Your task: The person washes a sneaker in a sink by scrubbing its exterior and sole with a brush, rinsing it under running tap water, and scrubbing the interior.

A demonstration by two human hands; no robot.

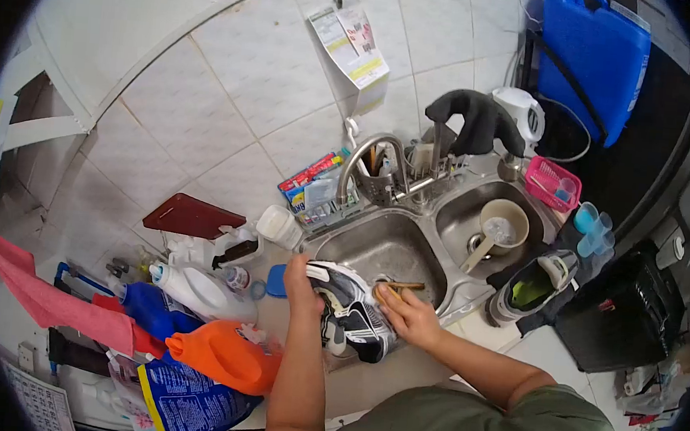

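Observation:
A black, grey and white sneaker (pixel 362 322) is held over the front edge of the left sink basin (pixel 407 249). My left hand (pixel 302 287) grips its left end, with the fingers partly hidden behind the shoe. My right hand (pixel 411 316) is closed on a brush with a yellowish-brown handle (pixel 408 285), its head against the right side of the shoe. The bristles are hidden. A second shoe (pixel 529 292), with a green-yellow inside, stands on the counter right of the sink.
The right basin holds a beige dipper (pixel 504 226). Behind the basins rises a curved faucet (pixel 370 149). Bottles, an orange jug (pixel 228 356) and a blue bag (pixel 192 402) crowd the left side. A pink basket (pixel 552 183) and cups (pixel 595 233) sit at the right.

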